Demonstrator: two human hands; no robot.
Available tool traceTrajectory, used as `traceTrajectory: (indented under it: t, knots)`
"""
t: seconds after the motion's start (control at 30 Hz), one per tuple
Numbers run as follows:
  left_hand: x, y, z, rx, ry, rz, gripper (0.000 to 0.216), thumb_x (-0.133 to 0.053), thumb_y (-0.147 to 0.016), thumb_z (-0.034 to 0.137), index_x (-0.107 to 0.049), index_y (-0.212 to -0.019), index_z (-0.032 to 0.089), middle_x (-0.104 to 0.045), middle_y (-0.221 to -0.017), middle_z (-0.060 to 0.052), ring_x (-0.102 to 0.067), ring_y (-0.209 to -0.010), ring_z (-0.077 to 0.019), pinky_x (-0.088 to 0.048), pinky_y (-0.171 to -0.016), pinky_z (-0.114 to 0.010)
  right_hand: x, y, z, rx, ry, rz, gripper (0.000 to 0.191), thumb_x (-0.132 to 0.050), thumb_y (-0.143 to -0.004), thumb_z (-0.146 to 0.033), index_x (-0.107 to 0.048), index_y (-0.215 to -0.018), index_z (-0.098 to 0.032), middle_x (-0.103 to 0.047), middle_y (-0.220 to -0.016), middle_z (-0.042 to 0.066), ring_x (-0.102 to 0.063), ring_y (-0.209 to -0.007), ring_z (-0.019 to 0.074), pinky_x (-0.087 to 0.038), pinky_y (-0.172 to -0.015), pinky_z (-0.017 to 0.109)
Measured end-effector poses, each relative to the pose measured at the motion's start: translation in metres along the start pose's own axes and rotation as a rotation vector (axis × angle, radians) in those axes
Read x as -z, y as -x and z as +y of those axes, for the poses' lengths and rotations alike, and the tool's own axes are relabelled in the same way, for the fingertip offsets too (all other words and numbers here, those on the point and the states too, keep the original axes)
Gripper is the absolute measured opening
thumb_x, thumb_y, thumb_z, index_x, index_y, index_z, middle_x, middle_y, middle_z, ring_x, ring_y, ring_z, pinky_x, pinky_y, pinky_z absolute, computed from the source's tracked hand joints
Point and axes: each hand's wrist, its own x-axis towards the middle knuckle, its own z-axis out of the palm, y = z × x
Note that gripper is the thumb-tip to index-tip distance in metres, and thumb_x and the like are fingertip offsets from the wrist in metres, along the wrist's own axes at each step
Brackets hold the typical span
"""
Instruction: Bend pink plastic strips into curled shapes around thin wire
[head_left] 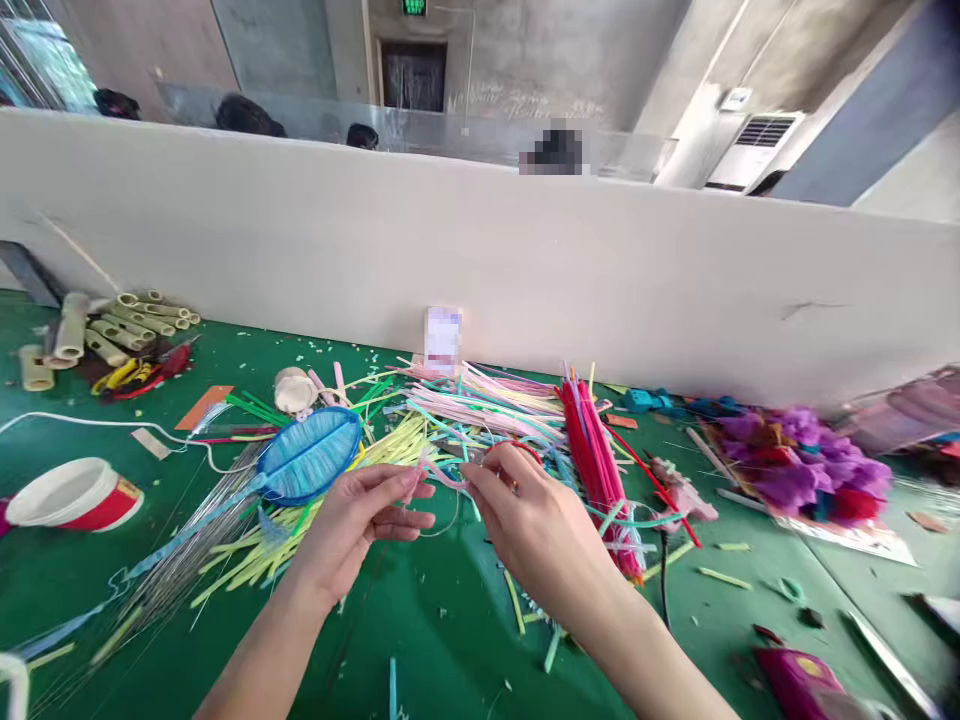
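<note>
A short pink pipe cleaner [444,474] spans the gap between my hands, bent in the middle. My left hand [364,530] pinches one end between thumb and forefinger, its other fingers loosely curled. My right hand [529,515] grips the opposite end with its fingertips. A thin pale loop of thread or wire hangs below the strand. Behind my right hand shows a red curved handle, partly hidden. Beside my left hand lies a blue leaf-shaped piece [311,455] with a long wrapped stem. Just beyond are loose pastel pipe cleaners [487,405] and a bundle of red ones [596,470].
A white paper cup [75,495] and cut bamboo tubes [127,325] are on the left of the green table [442,650]. Purple fluffy material [806,465] sits at right, a magenta pouch [802,680] nearer. A white partition [510,260] runs behind; people's heads show beyond it.
</note>
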Motion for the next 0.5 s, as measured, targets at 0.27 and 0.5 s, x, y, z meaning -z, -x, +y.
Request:
traceTrajectory:
  t: [0.27, 0.5]
  knots:
    - [-0.006, -0.003, -0.004, 0.036, 0.032, -0.009, 0.039, -0.093, -0.063, 0.038, -0.08, -0.092, 0.016, -0.082, -0.091, -0.009, -0.079, -0.07, -0.0239, -0.062, -0.056, -0.021, 0.001, -0.01, 0.001, 0.166, -0.096, 0.192, 0.02, -0.048, -0.094, -0.004, -0.062, -0.106, -0.012, -0.065, -0.086, 0.007, -0.057, -0.075, 0.0193, -0.05, -0.067, 0.031]
    - [0.001, -0.005, -0.003, 0.1, 0.132, -0.011, 0.038, -0.097, -0.056, 0.033, -0.08, -0.085, 0.014, -0.082, -0.083, -0.008, -0.077, -0.059, -0.0206, -0.059, -0.045, -0.018, -0.008, -0.017, 0.015, 0.168, -0.124, 0.266, 0.015, -0.05, -0.093, -0.004, -0.058, -0.097, -0.015, -0.066, -0.078, 0.006, -0.057, -0.072, 0.0186, -0.048, -0.065, 0.03]
